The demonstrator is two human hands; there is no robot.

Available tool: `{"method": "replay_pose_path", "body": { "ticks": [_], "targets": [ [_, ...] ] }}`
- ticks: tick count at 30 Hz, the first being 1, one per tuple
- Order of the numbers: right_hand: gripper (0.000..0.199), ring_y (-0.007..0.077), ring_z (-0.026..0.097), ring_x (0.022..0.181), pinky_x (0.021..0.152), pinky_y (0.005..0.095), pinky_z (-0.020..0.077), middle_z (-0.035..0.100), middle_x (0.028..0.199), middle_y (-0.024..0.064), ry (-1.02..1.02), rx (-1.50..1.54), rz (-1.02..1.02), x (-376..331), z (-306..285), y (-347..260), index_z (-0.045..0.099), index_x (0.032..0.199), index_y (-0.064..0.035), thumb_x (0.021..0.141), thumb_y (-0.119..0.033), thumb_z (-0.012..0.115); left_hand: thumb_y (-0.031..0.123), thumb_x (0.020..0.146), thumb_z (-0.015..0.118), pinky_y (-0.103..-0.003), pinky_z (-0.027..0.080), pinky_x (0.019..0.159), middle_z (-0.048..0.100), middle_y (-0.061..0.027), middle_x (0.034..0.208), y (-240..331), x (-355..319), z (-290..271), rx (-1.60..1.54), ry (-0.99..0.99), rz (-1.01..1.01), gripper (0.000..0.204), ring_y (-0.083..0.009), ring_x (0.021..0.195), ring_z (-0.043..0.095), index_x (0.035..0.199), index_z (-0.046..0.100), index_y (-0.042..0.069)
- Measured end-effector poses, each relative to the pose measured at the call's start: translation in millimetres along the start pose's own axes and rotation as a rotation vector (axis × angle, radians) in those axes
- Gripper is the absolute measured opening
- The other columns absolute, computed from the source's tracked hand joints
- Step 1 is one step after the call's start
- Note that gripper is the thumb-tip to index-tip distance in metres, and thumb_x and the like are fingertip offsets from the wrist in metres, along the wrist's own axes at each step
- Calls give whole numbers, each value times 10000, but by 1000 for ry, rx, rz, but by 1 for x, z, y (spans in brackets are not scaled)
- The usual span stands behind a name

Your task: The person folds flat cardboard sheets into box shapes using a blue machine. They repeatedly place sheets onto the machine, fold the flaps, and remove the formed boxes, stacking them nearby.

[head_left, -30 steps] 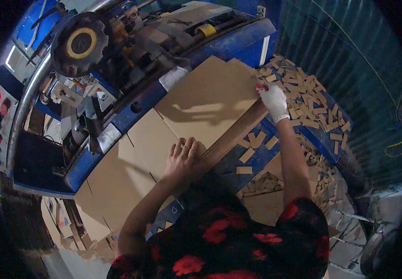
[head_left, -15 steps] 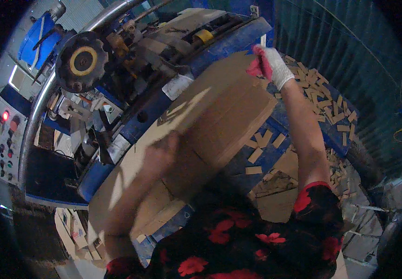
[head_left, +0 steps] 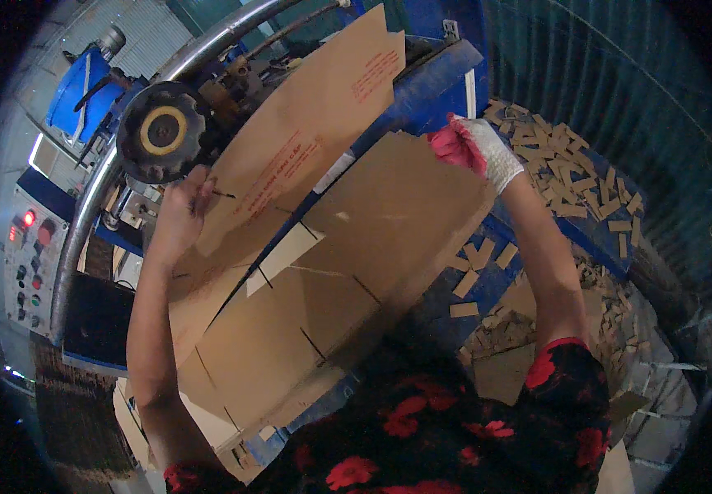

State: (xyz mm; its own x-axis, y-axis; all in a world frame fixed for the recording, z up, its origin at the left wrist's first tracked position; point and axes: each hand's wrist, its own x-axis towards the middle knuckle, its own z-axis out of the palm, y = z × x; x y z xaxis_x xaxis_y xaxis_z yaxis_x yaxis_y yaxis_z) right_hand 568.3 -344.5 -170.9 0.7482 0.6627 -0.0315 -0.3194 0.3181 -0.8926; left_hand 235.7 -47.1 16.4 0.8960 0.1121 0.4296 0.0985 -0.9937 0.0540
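A large brown cardboard sheet (head_left: 290, 156) with red print stands tilted against the machine's front. Its left part is in my bare left hand (head_left: 187, 210), whose fingers are closed on the edge. Below it, a stack of slotted cardboard sheets (head_left: 380, 214) lies on the blue machine table. At the stack's far right corner is my right hand (head_left: 478, 152), in a white knitted glove with a red palm. Its fingers are curled in; whatever they may hold is hidden. Dark slots cut into the stack's near side.
Behind the sheet stands a machine with a black handwheel (head_left: 162, 132) and a curved metal rail (head_left: 84, 214). A control panel (head_left: 30, 255) with a lit red lamp is at left. Small cardboard offcuts (head_left: 566, 169) litter the blue surface at right. A corrugated wall (head_left: 619, 90) rises beyond.
My left hand has moved left and away from over the stack. A printed sheet now stands raised in it, covering part of the machine. My right hand has come slightly nearer.
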Motion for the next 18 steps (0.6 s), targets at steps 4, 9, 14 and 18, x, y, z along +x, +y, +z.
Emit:
{"method": "replay_pose_path", "body": {
  "ticks": [4, 9, 14, 18],
  "targets": [
    [378, 261, 646, 966, 837, 441, 539, 633, 1130, 120, -148, 131, 45, -32, 40, 12, 534, 1179, -29, 932, -310, 586, 18, 877, 546, -430, 448, 602, 553, -267, 743, 12, -7, 8, 35, 47, 114, 99, -437, 736, 578, 975, 561, 19],
    [861, 233, 401, 1307, 1029, 361, 412, 375, 1440, 150, -334, -185, -231, -95, 114, 58, 252, 1452, -15, 797, -259, 754, 0, 853, 554, -433, 483, 600, 599, -244, 825, 64, -23, 26, -90, -45, 137, 217, -410, 794, 611, 1067, 567, 38],
    [1297, 393, 149, 1415, 1110, 418, 296, 16, 1526, 276, -117, -752, -689, -125, 169, 89, 19, 1485, -9, 586, -357, 887, 91, 902, 571, -415, 522, 701, 639, -197, 896, 115, -6, 51, -179, -90, 115, 269, -380, 833, 646, 1159, 522, 25],
    [1473, 511, 56, 1389, 1133, 457, 217, -31, 1465, 394, 122, -891, -902, -115, 196, 91, -70, 1439, 82, 466, -410, 920, 98, 876, 612, -428, 507, 677, 631, -243, 890, 140, 23, 44, -344, 165, 376, 348, -390, 845, 646, 1182, 459, 36]
  ]
}}
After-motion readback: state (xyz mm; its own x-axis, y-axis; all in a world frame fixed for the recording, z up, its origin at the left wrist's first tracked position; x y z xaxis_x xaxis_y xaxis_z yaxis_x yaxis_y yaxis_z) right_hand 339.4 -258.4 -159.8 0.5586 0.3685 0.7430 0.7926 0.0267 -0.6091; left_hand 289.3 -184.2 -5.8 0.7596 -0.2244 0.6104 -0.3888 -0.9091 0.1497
